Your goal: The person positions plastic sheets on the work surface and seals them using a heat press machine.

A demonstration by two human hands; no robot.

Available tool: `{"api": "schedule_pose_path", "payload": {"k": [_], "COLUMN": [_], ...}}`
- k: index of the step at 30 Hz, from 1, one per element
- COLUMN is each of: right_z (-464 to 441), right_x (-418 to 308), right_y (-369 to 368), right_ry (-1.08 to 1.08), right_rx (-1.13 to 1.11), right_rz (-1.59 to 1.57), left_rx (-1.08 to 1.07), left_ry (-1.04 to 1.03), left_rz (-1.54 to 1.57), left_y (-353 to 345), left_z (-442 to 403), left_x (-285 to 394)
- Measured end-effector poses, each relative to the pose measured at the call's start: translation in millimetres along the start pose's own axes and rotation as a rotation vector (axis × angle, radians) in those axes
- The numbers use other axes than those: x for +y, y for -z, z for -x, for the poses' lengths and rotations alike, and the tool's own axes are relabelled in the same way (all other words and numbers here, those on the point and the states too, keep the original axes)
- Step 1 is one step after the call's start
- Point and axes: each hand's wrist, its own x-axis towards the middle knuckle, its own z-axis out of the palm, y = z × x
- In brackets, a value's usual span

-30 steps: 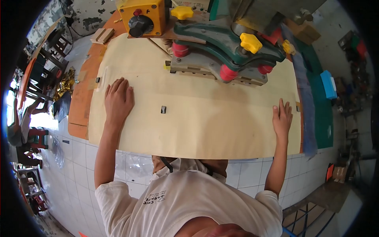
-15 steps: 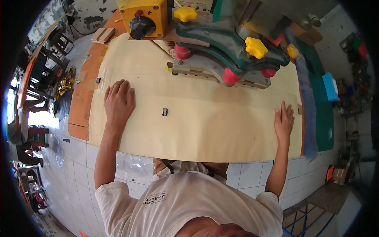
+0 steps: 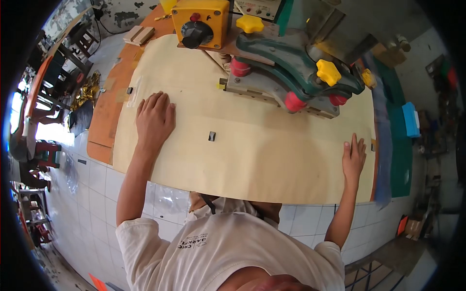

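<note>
Beige sheet (image 3: pixel 233 165), flat beneath left hand (image 3: pixel 155 119) and right hand (image 3: pixel 354 160), both open, empty; possible skewing from uneven pressure, or pinched fingers from reaching under press head (image 3: pixel 286 58).

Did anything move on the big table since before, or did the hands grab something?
The whole view turned a little, so everything sits differently in the picture. Nothing else visibly moved, and nothing was grabbed or let go. The left hand and right hand stayed flat on the yellowish sheet. The small dark piece stayed between them.
</note>
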Motion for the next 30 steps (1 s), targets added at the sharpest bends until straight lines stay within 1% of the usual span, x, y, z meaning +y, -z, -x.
{"api": "schedule_pose_path", "payload": {"k": [13, 25, 27, 28, 30], "right_z": [1.4, 1.6, 2.6, 3.0, 3.8], "right_x": [-3.4, 0.4, 1.0, 1.8, 1.1], "right_y": [-0.1, -4.0, -2.8, -2.4, -4.2], "right_ry": [-0.024, -0.042, -0.003, -0.026, 0.031], "right_rx": [-0.03, 0.01, 0.009, 0.026, 0.063], "right_rz": [-0.007, 0.024, 0.026, 0.028, 0.065], "left_rx": [-0.024, -0.002, 0.015, 0.024, 0.005], "left_ry": [0.016, -0.002, -0.011, -0.033, -0.011], "left_rz": [0.002, -0.003, 0.007, 0.022, 0.01], "left_y": [1.5, -2.5, -2.7, -2.4, -1.3], "left_z": [0.3, 1.0, -0.2, -1.0, -2.3], "left_x": [-1.5, -3.6, -1.8, -0.2, 2.3]}}
